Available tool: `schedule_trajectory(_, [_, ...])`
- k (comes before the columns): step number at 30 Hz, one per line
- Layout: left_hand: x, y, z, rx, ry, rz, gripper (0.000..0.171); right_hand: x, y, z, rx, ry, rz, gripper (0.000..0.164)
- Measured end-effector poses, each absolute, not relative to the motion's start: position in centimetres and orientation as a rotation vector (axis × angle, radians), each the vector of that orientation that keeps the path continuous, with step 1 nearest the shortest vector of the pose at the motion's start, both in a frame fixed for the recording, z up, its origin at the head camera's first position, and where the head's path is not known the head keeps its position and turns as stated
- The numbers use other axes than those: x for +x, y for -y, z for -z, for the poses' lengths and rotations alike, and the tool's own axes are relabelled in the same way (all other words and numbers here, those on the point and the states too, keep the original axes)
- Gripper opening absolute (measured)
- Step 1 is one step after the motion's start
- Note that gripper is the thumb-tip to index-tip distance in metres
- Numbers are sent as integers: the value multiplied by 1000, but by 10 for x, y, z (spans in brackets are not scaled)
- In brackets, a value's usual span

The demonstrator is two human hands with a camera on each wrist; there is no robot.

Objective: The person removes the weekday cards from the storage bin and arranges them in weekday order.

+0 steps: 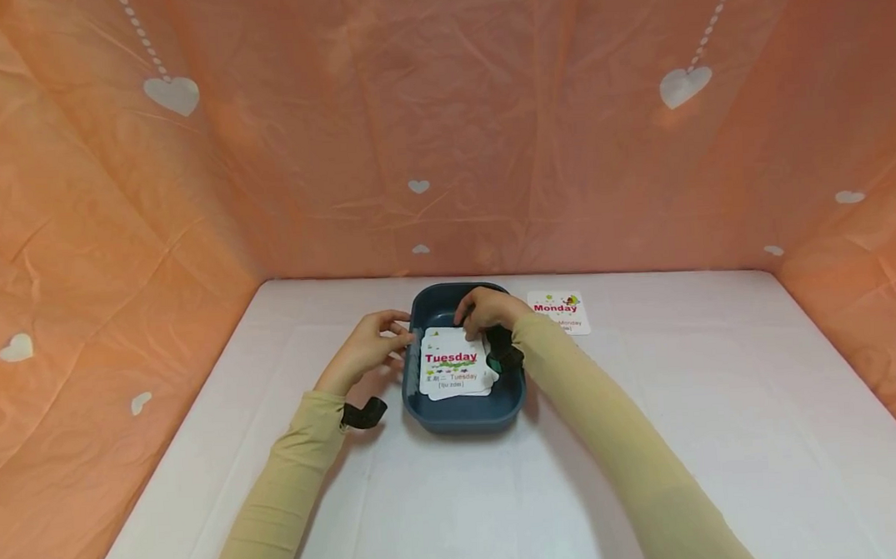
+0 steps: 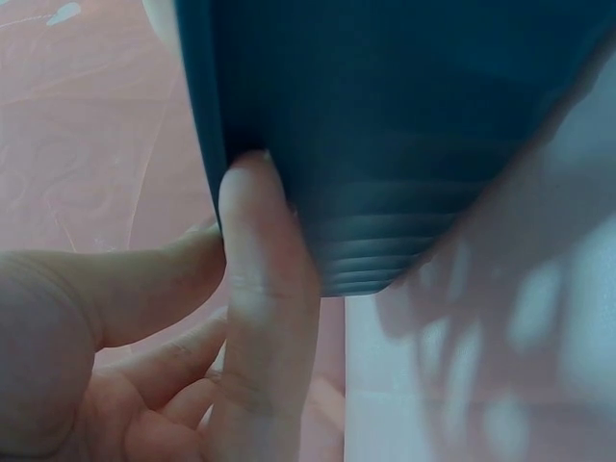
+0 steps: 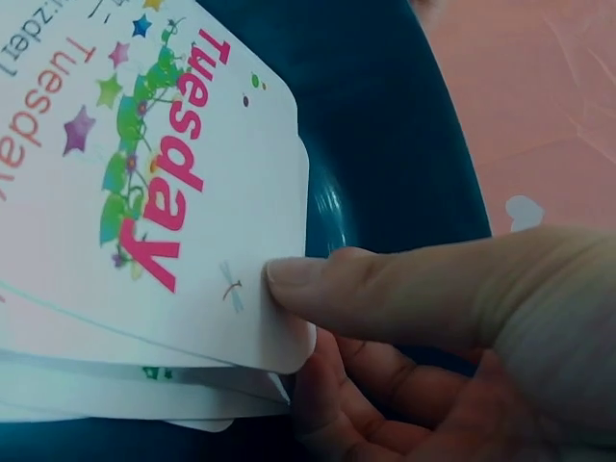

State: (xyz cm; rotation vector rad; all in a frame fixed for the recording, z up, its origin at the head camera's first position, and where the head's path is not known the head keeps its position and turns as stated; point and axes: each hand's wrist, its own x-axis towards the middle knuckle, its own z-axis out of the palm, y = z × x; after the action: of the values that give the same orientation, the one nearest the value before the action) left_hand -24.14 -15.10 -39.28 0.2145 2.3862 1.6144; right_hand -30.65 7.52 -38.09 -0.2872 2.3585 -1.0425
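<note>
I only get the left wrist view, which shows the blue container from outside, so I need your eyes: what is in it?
Observer: A stack of cards lies in the container, and the top one reads "Tuesday".

Operator: My view doesn't show whether anyone has hold of those. Do they?

Observer: Yes, the right hand pinches cards near a corner, with its thumb on top of the Tuesday card.

Operator: Is any card outside the container?

Observer: One that I can see: a Monday card lies face up on the table, to the right of the container, partly covered by the right sleeve.
</note>
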Motion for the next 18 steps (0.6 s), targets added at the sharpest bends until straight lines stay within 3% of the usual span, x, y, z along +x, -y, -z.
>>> schedule_trajectory(18, [-241,147,392,211,-2386,-1610,45,-307,-79,380,-395,-2376,836,17])
